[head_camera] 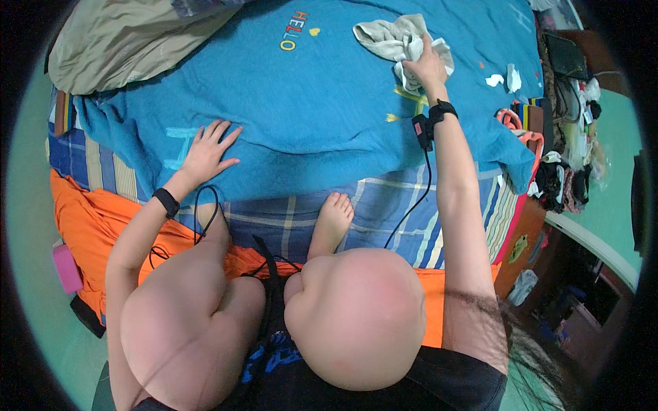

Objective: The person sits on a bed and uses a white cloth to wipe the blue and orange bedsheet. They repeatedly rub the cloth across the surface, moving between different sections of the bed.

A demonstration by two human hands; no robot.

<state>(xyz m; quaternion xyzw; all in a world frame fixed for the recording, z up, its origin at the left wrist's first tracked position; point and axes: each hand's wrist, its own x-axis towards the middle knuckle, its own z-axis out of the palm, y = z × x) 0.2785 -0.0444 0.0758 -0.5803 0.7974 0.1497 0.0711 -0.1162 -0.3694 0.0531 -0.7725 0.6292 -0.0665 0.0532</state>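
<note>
A blue blanket (308, 92) with coloured lettering and a small yellow heart covers the bed. My left hand (208, 154) rests flat on it at the left, fingers spread, beside a light-blue stitched letter. At the upper right, my right hand (427, 67) lies on a crumpled pale grey cloth (393, 43), its index finger stretched out over the fabric. Whether the fingers pinch the cloth cannot be told. Both wrists wear black bands; a small black device (422, 132) with a cable hangs from the right one.
A beige pillow or quilt (133, 46) lies at the upper left. White scraps (494, 80) rest right of the cloth. A plaid sheet (288, 216) and orange fabric (92, 221) lie nearer my bent legs. Beyond the bed's right edge are bags and clothes (565, 180). A pink box (68, 268) stands lower left.
</note>
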